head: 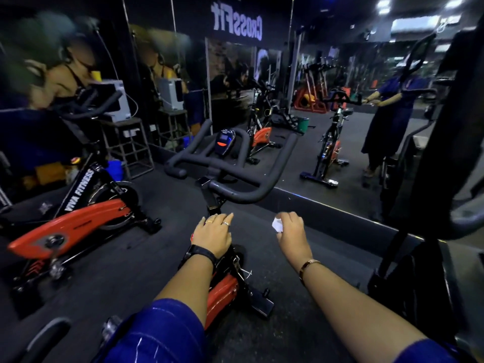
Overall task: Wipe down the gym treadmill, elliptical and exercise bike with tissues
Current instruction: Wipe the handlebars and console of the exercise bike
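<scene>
Floor [157, 258]: dark rubber matting beneath my left hand [213, 237], fingers relaxed; mirror wall [314, 127] beyond my right hand [292, 235], which pinches a crumpled tissue [277, 225].

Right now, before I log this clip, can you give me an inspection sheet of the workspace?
Surface: dark matte floor.
Job's things: exercise bike straight ahead, with grey handlebar and console; crumpled white tissue.
Clutter: second red bike at left; white box on a stool.
Grips: left hand open, over the bike frame; right hand pinches the tissue.
Cables: thin white lead beside the box.
Surroundings: wall mirror reflecting more bikes and the person.
</scene>
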